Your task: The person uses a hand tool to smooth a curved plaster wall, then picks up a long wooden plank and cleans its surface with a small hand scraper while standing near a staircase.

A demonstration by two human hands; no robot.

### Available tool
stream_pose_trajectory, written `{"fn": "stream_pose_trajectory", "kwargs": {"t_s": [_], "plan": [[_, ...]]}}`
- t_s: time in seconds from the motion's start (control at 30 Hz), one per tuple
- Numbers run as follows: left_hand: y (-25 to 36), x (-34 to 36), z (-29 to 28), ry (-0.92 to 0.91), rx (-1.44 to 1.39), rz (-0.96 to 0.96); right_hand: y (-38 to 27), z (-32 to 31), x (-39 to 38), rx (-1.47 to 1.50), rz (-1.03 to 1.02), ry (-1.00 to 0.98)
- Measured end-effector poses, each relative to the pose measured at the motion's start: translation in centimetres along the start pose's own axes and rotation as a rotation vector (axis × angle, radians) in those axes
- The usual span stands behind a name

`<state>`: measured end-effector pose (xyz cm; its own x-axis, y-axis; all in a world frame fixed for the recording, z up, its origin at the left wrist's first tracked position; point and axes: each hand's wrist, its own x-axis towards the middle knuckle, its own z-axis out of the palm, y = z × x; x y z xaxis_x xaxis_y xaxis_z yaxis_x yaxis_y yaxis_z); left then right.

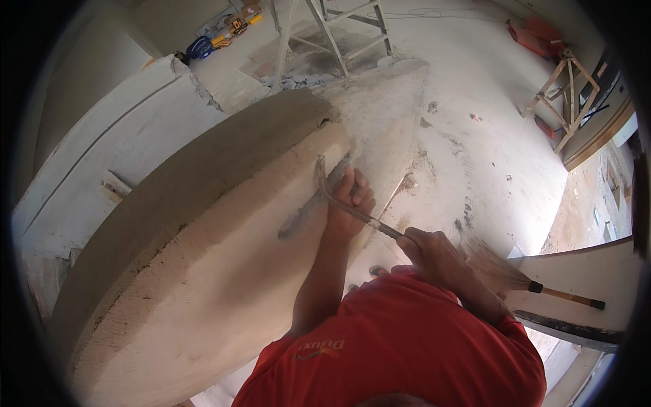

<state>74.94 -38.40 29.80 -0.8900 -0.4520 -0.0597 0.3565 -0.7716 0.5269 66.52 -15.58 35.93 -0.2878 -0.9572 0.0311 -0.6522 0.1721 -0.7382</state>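
Note:
I have both hands on a long, thin, bent metal bar (pixel 376 222). Its hooked end is up by a grey patch on the pale plastered surface (pixel 237 285) of a curved masonry structure. My left hand (pixel 351 202) has curled fingers around the bar near its bend; whether it also holds something grey behind it, I cannot make out. My right hand (pixel 428 251) grips the bar's lower straight part. A darker, damp-looking band (pixel 190 163) runs along the structure's curved edge beside them.
A straw broom (pixel 568 296) lies at my right. A stepladder (pixel 315 34) stands ahead near rubble. A pale curved block (pixel 102 139) is at left. Farther back are a wooden frame (pixel 569 95), red items (pixel 536 35) and piled tools (pixel 227 37) on the pale floor (pixel 481 176).

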Motion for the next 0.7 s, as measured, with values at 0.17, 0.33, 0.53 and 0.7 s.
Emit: {"fn": "stream_pose_trajectory", "kwargs": {"t_s": [0.17,0.33,0.53,0.7], "plan": [[0.2,0.8,0.8,-0.098,-0.048,-0.052,-3.7,-0.1,-0.9,0.003,0.145,0.053],[0.9,1.0,0.7,-0.170,-0.133,-0.107,-6.5,-0.3,-1.2,-0.055,0.110,0.100],[1.2,1.2,0.9,-0.231,-0.178,-0.122,-7.7,1.0,-1.5,0.047,0.277,0.126],[1.3,1.4,0.9,-0.288,-0.204,-0.165,-8.2,1.4,-1.4,0.065,0.344,0.124]]}}
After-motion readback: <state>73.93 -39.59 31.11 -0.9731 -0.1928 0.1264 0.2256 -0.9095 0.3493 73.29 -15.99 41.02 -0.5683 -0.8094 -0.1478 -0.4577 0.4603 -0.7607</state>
